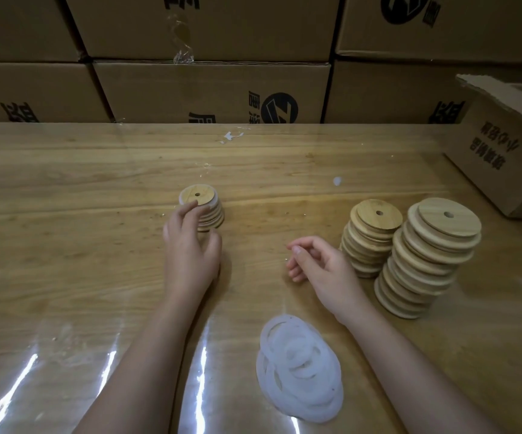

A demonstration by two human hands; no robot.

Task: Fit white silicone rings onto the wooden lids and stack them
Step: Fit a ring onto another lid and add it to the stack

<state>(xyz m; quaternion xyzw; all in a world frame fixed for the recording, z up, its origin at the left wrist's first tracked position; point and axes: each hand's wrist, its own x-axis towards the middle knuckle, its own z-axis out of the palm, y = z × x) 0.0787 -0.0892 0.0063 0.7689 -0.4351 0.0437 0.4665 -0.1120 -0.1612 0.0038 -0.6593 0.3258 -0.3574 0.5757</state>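
A short stack of ringed wooden lids [205, 203] stands mid-table, white ring edges showing at its top. My left hand [189, 249] hovers just in front of it, fingers relaxed, fingertips at the stack's near side, holding nothing. Further right, my right hand [319, 264] hangs above the table with loosely curled fingers and is empty. Two taller stacks of plain wooden lids [371, 236] [425, 258] stand to its right. A heap of white silicone rings [300, 368] lies near the front edge, below my right wrist.
A wall of stacked cardboard boxes [209, 89] closes off the back of the wooden table [65, 230]. An opened cardboard box [504, 145] sits at the right rear. Shiny clear film covers the tabletop.
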